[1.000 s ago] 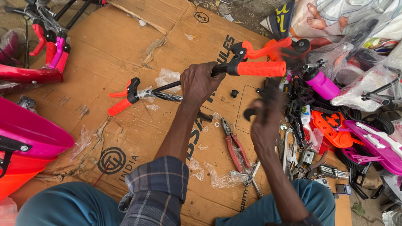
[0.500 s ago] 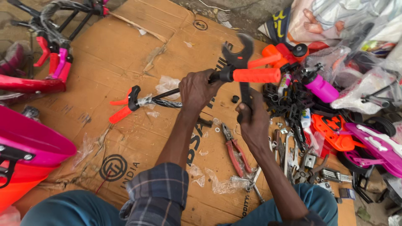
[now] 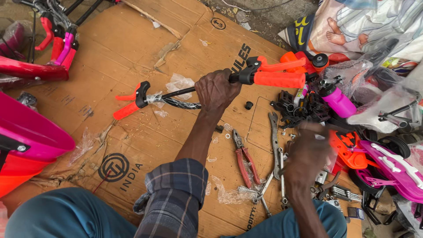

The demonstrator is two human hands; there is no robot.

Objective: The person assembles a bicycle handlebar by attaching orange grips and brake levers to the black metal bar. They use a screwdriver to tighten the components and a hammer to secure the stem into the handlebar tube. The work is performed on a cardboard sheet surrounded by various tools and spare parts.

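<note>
My left hand (image 3: 218, 90) grips the middle of a black bicycle handlebar (image 3: 176, 93) held just above the cardboard. The bar has an orange grip (image 3: 280, 79) and brake lever on its right end and an orange-red brake lever (image 3: 131, 100) on its left end. Clear plastic wrap clings to the bar. My right hand (image 3: 308, 152) is lower right, blurred, over a pile of loose tools beside a long spanner (image 3: 274, 136). Its fingers look curled, but what they hold is unclear. Red-handled pliers (image 3: 246, 161) lie between my arms.
Flattened brown cardboard (image 3: 110, 57) covers the ground. A pink and red bike frame (image 3: 31, 141) lies at left, another red frame (image 3: 31, 70) upper left. A pink bottle (image 3: 338, 101), black parts, an orange piece (image 3: 348, 150), pink plastic parts (image 3: 392, 167) and bags crowd the right.
My right hand has left the handlebar's right end and dropped down to the tool pile at lower right. The handlebar stays in my left hand, now nearly level.
</note>
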